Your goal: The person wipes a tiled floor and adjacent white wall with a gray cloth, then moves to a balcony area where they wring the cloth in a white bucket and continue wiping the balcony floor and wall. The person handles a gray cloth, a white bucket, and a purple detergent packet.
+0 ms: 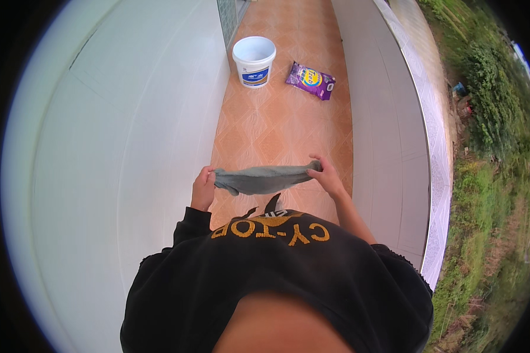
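A grey-green cloth (267,180) is stretched roughly level between my two hands, in front of my body and above the tiled floor. My left hand (204,187) grips its left end, fingers closed on the fabric. At the other end, my right hand (327,176) pinches the bunched cloth between thumb and fingers. Farther ahead, a white plastic bucket (255,66) with a blue label stands upright on the floor. A purple plastic packet (310,81) with a yellow and blue design lies to its right, apart from it.
Orange-brown diamond-patterned tiles (271,128) cover the narrow floor. A white wall (115,154) rises on the left and a low parapet wall (393,132) on the right, with a pale ledge along its top. Beyond it are green plants (490,97). A greenish panel (228,20) stands behind the bucket.
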Tool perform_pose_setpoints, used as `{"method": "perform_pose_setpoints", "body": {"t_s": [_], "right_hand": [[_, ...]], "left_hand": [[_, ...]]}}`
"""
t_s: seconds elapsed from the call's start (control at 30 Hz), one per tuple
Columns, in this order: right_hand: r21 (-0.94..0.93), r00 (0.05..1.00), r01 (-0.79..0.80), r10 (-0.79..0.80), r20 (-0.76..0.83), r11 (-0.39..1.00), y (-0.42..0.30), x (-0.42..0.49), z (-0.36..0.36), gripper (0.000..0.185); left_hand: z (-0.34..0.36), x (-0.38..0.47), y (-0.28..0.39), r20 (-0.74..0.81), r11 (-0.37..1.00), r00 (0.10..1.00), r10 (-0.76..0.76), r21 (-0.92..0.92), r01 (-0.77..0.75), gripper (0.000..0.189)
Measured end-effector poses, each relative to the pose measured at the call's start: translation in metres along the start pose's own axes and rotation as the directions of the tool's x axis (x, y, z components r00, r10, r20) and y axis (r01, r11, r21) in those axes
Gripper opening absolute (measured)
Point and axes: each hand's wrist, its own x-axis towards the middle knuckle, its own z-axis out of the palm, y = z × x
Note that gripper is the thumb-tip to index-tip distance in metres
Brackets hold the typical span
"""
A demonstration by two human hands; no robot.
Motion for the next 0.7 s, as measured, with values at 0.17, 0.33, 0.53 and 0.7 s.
{"method": "perform_pose_setpoints", "body": {"t_s": [0.17,0.33,0.53,0.7], "right_hand": [[-0.48,0.901,0.351,-0.15,0.406,0.804,-0.035,0.142,-0.002,0.046],[-0.605,0.947,0.244,-0.051,0.319,0.758,-0.04,0.279,0.009,0.016],[-0.432,0.949,0.307,-0.309,0.067,0.848,-0.098,0.442,-0.002,0.018],[-0.278,0.906,0.362,-0.406,-0.119,0.89,-0.213,0.552,-0.014,0.017]], "left_hand": [[0.019,0.125,0.039,-0.014,0.954,0.996,-0.084,-0.29,0.076,0.022],[0.02,0.259,0.044,-0.052,0.987,0.993,-0.105,-0.127,0.097,0.02],[0.0,0.434,0.11,-0.01,0.952,0.99,-0.141,-0.274,0.133,0.022],[0.001,0.569,0.217,0.068,0.93,0.983,0.17,-0.342,-0.137,0.025]]}}
